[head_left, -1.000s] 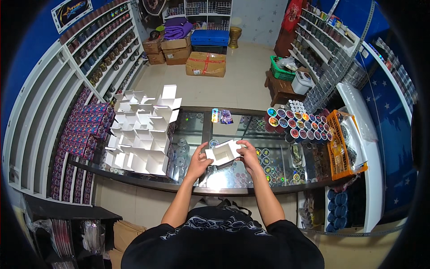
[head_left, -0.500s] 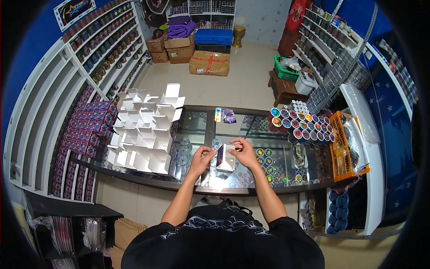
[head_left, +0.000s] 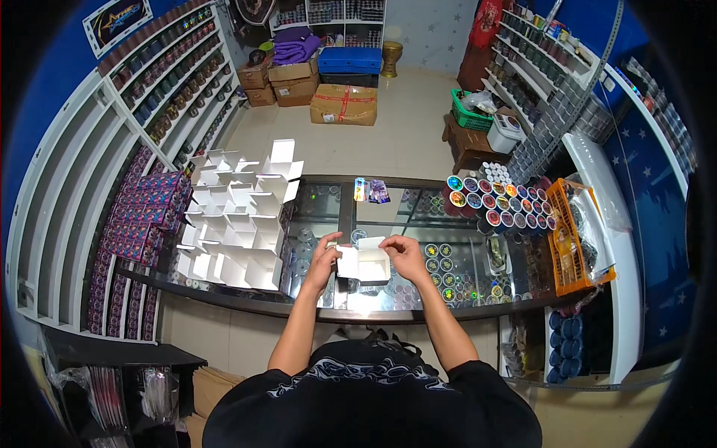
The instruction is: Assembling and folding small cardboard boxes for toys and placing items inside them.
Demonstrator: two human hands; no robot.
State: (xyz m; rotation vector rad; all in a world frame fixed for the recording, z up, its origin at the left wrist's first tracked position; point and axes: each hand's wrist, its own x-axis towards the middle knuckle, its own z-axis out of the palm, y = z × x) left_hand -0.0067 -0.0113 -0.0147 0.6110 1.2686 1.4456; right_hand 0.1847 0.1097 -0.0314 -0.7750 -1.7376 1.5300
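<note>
**Box fold in progress, mid-worktop**

Your left hand [head_left: 326, 257] and right hand [head_left: 404, 256] both grip the small white carton [head_left: 364, 263], fingers closed on its sides, held over the glass worktop [head_left: 321, 216], near edge. Flaps look half-formed. Next, by my judgement: tuck flaps w/ firm thumb pressure. Finished cartons [head_left: 235, 216] stacked left.

You've got a matt white cardboard box [head_left: 364, 263] over the glossy, reflective glass tabletop [head_left: 388, 224]. Left of it, folded boxes [head_left: 235, 216] in the same matt card. Orange plastic basket [head_left: 571, 239] right.
</note>
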